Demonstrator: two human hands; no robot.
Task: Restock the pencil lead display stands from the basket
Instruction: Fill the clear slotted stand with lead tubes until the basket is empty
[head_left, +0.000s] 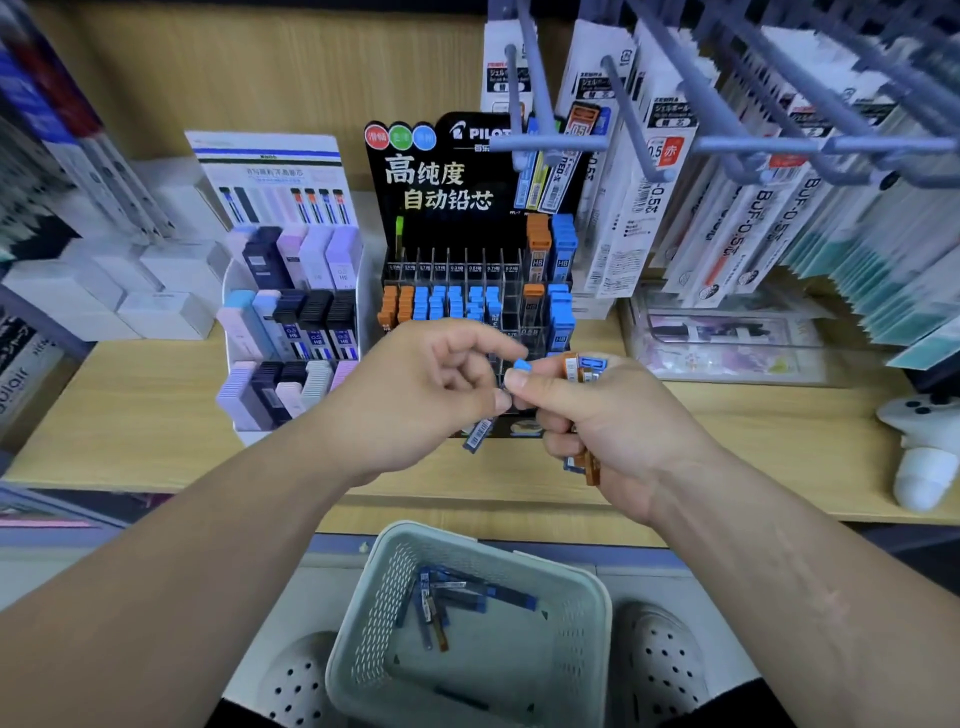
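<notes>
L hand (431, 384) thumb & forefinger pinch one blue-capped lead tube (479, 432). R hand (597, 415), just beside it, grips a bundle (584, 366) of orange & blue tubes. Both hands hide the black Pilot stand (441, 187)'s lower front, hanging refill packs (639, 208) overlap its top right, and the basket (374, 623) w/ more tubes sits below.

"PILOT" and "高纯度 自动铅芯" on black display stand (447, 176), "HB" on lead cases (562, 260), "BUF-0.5" on hanging refill packs (774, 218)
</notes>
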